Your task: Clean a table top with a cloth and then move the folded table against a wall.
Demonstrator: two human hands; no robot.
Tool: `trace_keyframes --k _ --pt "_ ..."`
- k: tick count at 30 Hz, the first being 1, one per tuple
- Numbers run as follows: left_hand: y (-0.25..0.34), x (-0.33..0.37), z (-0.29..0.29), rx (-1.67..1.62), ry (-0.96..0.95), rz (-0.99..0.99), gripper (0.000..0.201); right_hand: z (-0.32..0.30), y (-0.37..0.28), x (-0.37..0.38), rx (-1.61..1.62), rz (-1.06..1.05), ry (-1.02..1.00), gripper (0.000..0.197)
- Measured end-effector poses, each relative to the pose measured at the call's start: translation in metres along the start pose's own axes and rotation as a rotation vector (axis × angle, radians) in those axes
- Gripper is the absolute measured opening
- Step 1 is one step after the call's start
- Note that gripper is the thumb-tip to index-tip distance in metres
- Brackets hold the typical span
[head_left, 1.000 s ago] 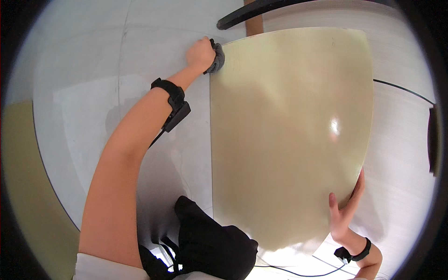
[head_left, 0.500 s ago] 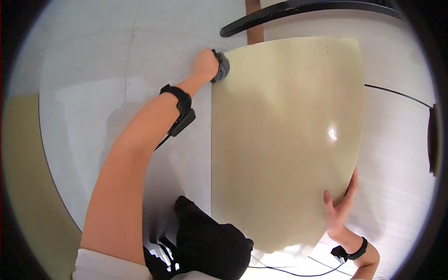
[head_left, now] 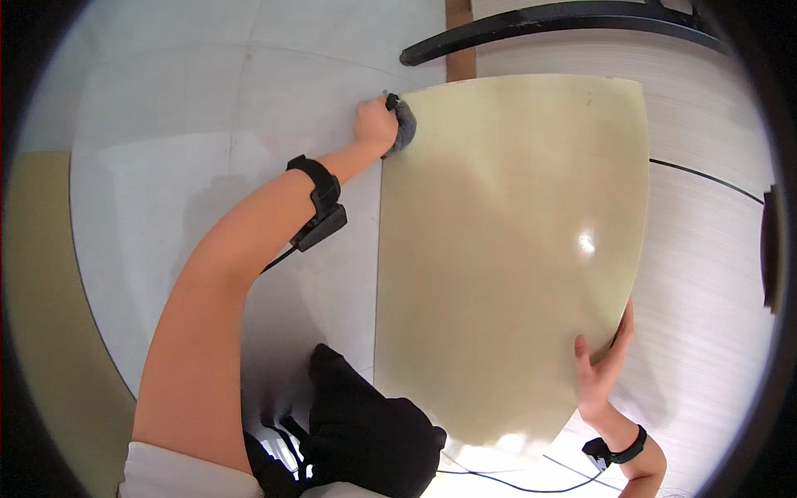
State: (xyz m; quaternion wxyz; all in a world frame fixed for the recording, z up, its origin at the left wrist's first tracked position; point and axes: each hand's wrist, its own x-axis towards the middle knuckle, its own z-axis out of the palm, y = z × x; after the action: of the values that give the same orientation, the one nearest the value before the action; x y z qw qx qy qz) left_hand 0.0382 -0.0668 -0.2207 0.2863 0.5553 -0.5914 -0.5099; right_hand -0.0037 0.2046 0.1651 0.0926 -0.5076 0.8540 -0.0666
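A large cream-coloured board [head_left: 506,249] with a glossy surface fills the middle of the view. At its far left corner my left hand [head_left: 377,125] is closed round a dark grey cloth [head_left: 405,126], which presses against the board's edge. My right hand [head_left: 604,365] grips the board's right edge near its lower corner, with the thumb on top and the fingers along the side, partly hidden beneath. Black straps with small dark devices sit on both my forearms.
A curved black leg [head_left: 531,23] of some furniture lies past the board's far edge, by a brown strip [head_left: 460,56]. Pale tiled floor [head_left: 166,108] spreads on the left, a whitish wood-grain surface [head_left: 706,249] on the right. A thin black cable [head_left: 531,489] runs near my right wrist.
My left hand and the cloth have shifted slightly right and down at the board's far left corner. My right hand keeps its hold on the board.
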Motion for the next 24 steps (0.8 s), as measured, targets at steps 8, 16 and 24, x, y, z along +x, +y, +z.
trace_keyframes --k 8,16,24 --pt "0.0 0.043 -0.033 0.072 0.39 0.223 0.026 0.012 -0.001 -0.017 -0.026 -0.027 -0.008 0.075" --pt "-0.025 0.04 -0.063 0.374 0.348 0.626 0.033 0.019 0.011 -0.027 -0.02 -0.07 -0.004 0.076" --pt "-0.04 0.023 -0.065 0.892 0.189 0.738 0.033 0.022 0.017 -0.028 -0.043 -0.084 -0.015 0.076"
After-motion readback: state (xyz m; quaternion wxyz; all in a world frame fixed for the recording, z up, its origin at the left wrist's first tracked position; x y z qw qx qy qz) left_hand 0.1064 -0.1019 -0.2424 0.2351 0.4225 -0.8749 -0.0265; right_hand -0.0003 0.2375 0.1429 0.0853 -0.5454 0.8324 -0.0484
